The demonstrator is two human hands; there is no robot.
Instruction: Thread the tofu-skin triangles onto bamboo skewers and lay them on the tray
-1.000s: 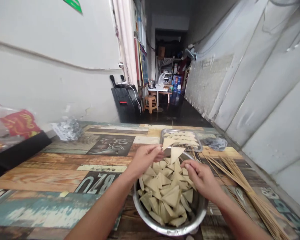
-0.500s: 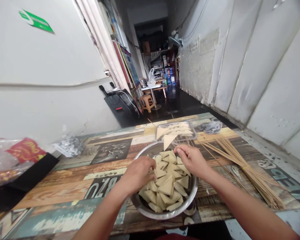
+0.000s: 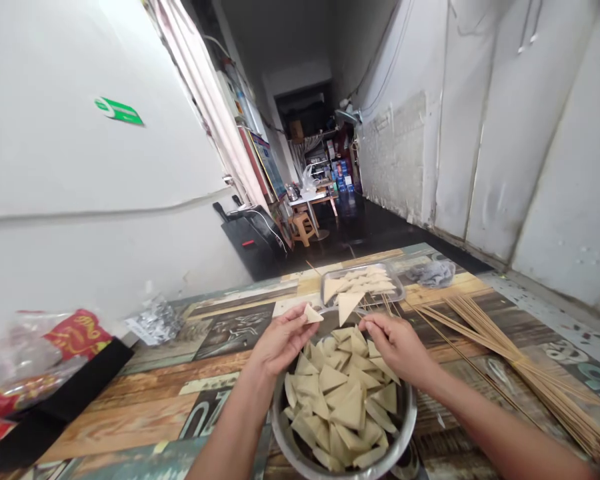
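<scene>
My left hand pinches a pale triangular piece of what looks like tofu above the left rim of a metal bowl. Many similar tofu triangles fill the bowl. Over the bowl's right rim, my right hand is closed in a pinch around a thin bamboo skewer, mostly hidden by the fingers. Just left of those fingertips, a larger tofu triangle points downward between bowl and tray. Behind the bowl, a metal tray holds rows of skewered triangles.
A fanned bundle of bamboo skewers lies on the right of the wood-patterned table. A grey cloth sits at the back right. Crumpled silvery plastic and a red-and-clear bag are at the left.
My left hand has lifted from the bowl's contents with a tofu triangle and moved toward the far rim. My right hand keeps its pinch. The view has tilted upward.
</scene>
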